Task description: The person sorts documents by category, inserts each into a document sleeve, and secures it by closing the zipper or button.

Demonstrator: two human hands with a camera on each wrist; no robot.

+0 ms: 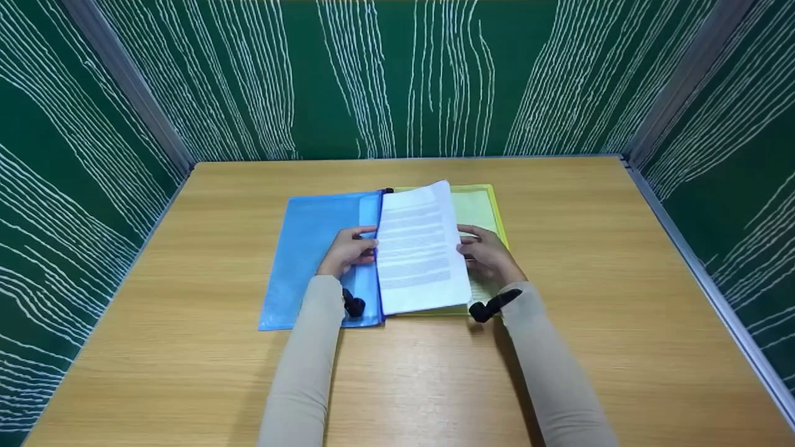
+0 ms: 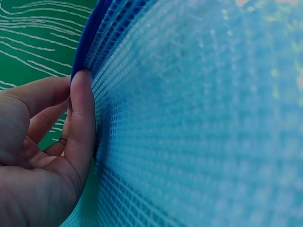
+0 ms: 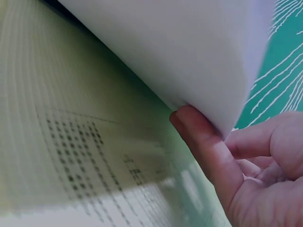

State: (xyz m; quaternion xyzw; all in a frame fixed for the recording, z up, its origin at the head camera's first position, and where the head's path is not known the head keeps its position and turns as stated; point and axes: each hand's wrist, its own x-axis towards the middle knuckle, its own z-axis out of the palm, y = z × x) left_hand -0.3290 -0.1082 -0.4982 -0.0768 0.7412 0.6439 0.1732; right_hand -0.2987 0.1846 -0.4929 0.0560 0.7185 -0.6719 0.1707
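left hand pinches blue folder by edge | right hand pinches paper likewise | paper seems light, bendy (best held by sides)

On table, sheet over right folder, which shows at sheet's 1 to 3 o'clock. Left folder at sheet's 9. Left hand on its 3 o'clock edge, right hand at sheet's 3. Page seems inside right folder; blurry.
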